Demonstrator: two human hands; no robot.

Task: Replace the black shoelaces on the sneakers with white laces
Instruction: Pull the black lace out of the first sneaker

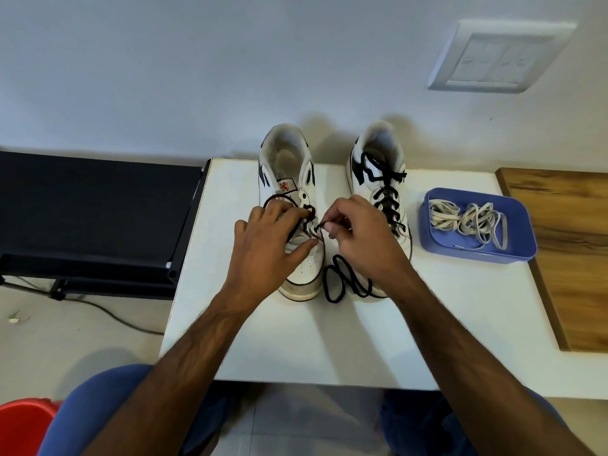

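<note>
Unlacing the left shoe (pixel 297 205). Our right hand (pixel 358 235) pinches the black lace (pixel 345 281) near its tip beside the eyelets; the slack lies coiled on the table (pixel 296 340) between the shoes. Left hand (pixel 266 238) rests on the shoe, fingers in the lacing; we can't tell if it grips. Right shoe (pixel 381 179) is fully laced. White laces (pixel 467 218) sit in the blue tray (pixel 513 251). Risks: the lace snags in an eyelet, or a hard pull drags the shoe.
</note>
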